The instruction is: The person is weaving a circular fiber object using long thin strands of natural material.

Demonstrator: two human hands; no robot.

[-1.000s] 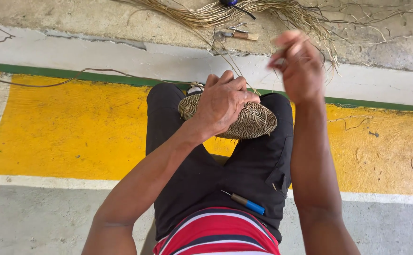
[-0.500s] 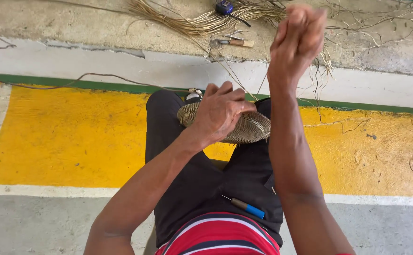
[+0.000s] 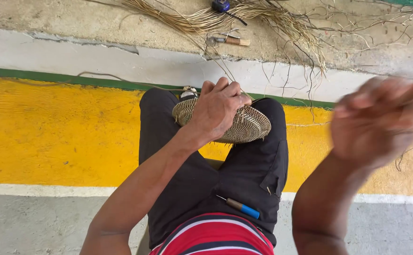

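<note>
A round coiled woven basket (image 3: 249,123) rests on my knees, over black trousers. My left hand (image 3: 216,106) lies on top of it and grips its near rim, fingers curled. My right hand (image 3: 381,120) is raised off to the right, close to the camera and blurred by motion; its fingers look bunched, and I cannot see whether a fibre strand runs from it. A thin strand (image 3: 225,66) leads from the basket up toward the fibre pile.
A pile of dry straw fibres (image 3: 244,16) lies on the concrete ahead, with a wooden-handled knife (image 3: 230,41) and a blue tool (image 3: 221,5) beside it. A blue-handled awl (image 3: 239,206) rests on my lap. The floor has yellow, green and white painted bands.
My right hand swung from above the basket, up near the fibres, out to the right and nearer the camera. My left hand stayed on the basket.
</note>
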